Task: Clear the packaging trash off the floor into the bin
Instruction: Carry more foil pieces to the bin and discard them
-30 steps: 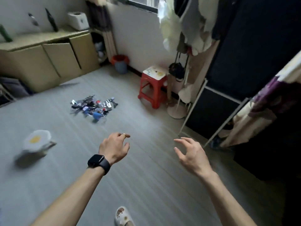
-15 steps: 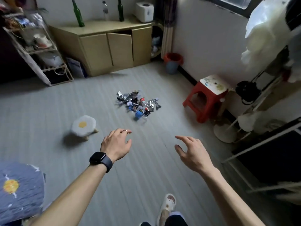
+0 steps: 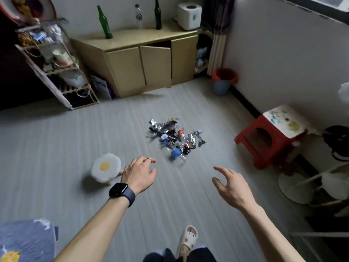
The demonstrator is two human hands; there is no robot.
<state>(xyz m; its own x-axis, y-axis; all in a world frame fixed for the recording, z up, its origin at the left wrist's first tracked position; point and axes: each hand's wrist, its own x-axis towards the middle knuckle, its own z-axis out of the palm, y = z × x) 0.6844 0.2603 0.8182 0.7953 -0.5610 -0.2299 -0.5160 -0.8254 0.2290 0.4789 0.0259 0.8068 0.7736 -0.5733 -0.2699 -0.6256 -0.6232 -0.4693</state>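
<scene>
Near trash pile (image 3: 174,138): L hand (image 3: 138,174), R hand (image 3: 231,186), outstretched, loose.

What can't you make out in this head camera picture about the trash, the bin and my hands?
Trash pile, head view: pieces too small and blurred to count or read.
Bin, head view: inside shadowed, so its contents are unclear.
Left hand, head view: most fingertips curl under, hidden by its own back.
Right hand, head view: palm faces away from the camera.
</scene>
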